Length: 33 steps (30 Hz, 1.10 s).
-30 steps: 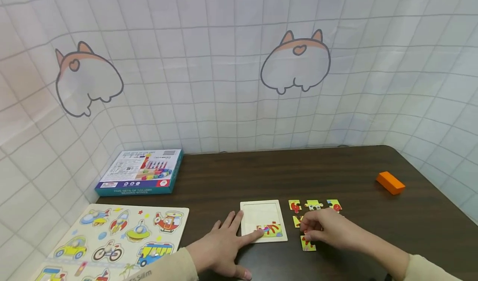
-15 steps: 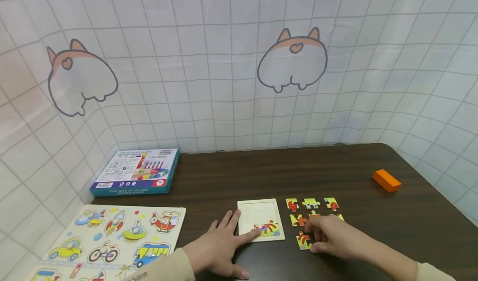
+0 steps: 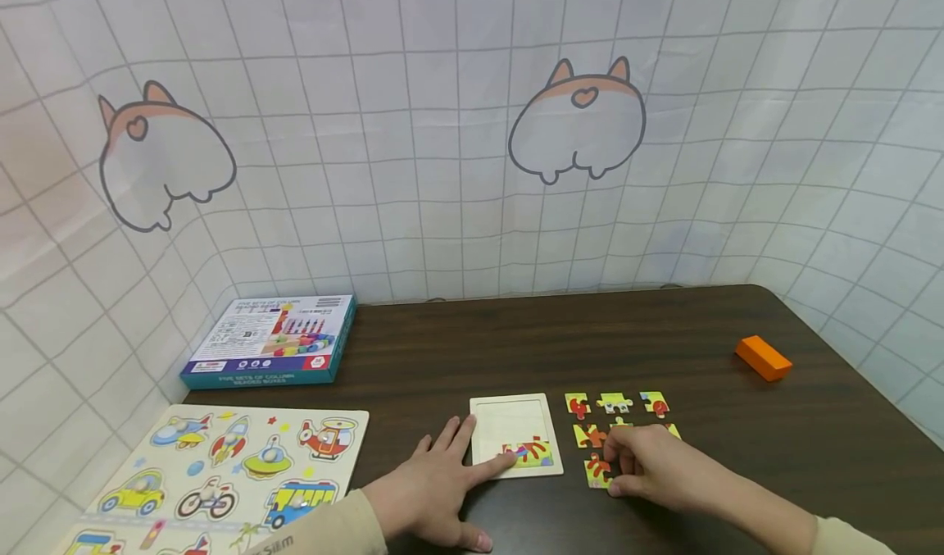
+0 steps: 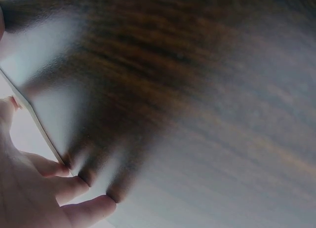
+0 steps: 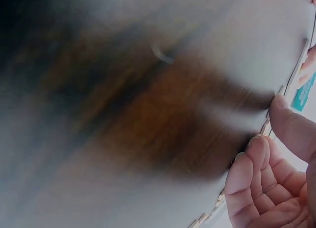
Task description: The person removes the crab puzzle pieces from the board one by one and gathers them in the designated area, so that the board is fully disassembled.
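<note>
In the head view my left hand [image 3: 438,489] lies with fingers spread beside a pale wooden puzzle tray [image 3: 483,424]. One outstretched finger touches the joined yellow-and-red pieces [image 3: 537,453] in the tray's lower part. At the tray's right, my right hand [image 3: 656,469] pinches a yellow-and-red jigsaw piece [image 3: 596,475] by its right side, thumb below and fingers above. That piece lies flat on the table. Curled fingers and thumb of the right hand [image 5: 269,183] show at the tabletop in the right wrist view; the piece itself is hard to make out there.
Several loose jigsaw pieces [image 3: 614,402] lie in rows behind the right hand, some partly covered by it. A vehicle peg board [image 3: 243,489] and a boxed bead set [image 3: 273,342] sit at the left. An orange block [image 3: 763,358] lies far right.
The right hand has shifted the jigsaw piece slightly left and away from me, and the piece has turned from slanted to nearly straight. The left hand stays in place.
</note>
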Tool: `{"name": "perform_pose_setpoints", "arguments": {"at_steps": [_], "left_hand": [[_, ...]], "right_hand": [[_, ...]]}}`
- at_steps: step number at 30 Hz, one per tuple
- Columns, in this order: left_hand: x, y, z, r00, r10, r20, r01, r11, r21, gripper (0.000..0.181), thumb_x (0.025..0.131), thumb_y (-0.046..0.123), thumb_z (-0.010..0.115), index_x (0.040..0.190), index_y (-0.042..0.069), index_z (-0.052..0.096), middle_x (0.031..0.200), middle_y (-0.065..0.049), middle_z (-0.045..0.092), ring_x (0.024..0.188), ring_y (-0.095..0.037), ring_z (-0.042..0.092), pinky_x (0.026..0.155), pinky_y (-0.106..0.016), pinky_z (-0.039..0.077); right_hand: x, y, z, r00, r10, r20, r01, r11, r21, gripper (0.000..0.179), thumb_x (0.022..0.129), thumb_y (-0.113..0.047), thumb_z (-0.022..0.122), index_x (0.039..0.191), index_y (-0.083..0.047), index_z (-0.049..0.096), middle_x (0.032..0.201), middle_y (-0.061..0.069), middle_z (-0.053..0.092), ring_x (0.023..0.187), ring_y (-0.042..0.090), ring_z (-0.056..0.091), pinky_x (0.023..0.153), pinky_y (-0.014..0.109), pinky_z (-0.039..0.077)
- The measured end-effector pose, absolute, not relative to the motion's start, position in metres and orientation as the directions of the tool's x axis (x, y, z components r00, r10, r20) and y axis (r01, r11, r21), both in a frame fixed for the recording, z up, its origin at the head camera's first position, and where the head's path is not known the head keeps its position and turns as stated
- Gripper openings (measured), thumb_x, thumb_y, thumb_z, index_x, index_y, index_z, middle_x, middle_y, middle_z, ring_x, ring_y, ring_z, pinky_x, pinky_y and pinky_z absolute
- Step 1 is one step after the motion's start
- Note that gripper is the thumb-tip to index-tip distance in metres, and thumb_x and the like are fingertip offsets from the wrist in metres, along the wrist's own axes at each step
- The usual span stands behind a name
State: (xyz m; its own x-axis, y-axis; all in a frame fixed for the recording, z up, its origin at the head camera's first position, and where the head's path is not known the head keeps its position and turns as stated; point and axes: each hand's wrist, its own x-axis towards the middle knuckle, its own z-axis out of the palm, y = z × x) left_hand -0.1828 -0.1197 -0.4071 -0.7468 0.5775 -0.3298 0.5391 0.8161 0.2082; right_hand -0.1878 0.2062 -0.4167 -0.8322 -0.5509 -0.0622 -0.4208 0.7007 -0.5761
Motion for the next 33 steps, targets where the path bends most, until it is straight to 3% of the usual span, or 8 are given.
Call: {"name": "perform_pose_setpoints", "arguments": {"at_steps": [33], "left_hand": [[-0.1824, -0.1191, -0.4084, -0.752, 0.576, -0.321, 0.539, 0.817, 0.204, 0.090, 0.076, 0.068, 0.077, 0.154, 0.055, 0.033, 0.169, -0.019, 0.018, 0.155, -0.043, 0.023, 0.113, -0.068, 0.033]], "right_hand": [[-0.1889, 0.2076, -0.4177, -0.834, -0.545, -0.085, -0.393, 0.695, -0.601, 0.027, 0.085, -0.023, 0.084, 0.096, -0.012, 0.063, 0.069, -0.012, 0.055, 0.059, -0.002, 0.047, 0.056, 0.021, 0.041]]}}
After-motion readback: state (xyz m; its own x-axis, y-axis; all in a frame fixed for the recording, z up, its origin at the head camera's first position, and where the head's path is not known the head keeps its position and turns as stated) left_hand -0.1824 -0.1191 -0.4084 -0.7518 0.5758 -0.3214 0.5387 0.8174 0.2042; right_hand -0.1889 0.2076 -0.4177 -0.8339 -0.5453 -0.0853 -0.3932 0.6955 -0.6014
